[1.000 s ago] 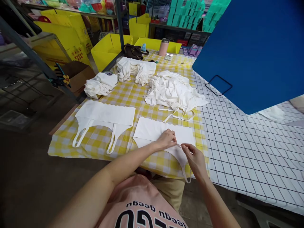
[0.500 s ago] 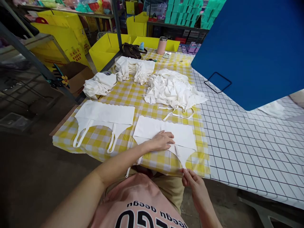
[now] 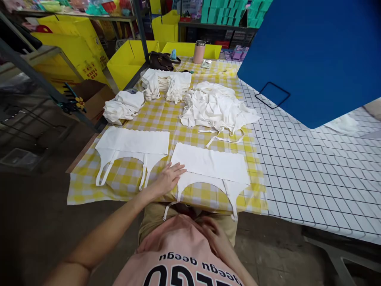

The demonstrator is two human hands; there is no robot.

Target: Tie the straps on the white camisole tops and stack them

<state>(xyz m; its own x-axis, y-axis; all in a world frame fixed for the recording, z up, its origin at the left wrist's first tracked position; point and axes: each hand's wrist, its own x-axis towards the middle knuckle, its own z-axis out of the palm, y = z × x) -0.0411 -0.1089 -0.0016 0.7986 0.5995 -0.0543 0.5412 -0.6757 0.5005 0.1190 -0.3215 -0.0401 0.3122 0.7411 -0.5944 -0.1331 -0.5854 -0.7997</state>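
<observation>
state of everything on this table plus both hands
white strappy garment on the right, laid flat, straps hanging off the yellow checked tablecloth
white strappy garment on the left, laid flat, straps lying on the tablecloth
heap of white garments, crumpled
stack of white garments, folded
pink tumbler with metal lid, upright, lid on
left hand, open, fingertips on the right garment's edge
right hand, open, empty, at the lap

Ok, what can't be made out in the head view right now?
All in the head view:
Right hand: low against the pink shirt, blurred; open or holding something, unclear.
Grid-patterned table: far part hidden behind the blue panel.
Small item beside the tumbler: too small to identify.
White garment pile: count hidden by overlap.
</observation>
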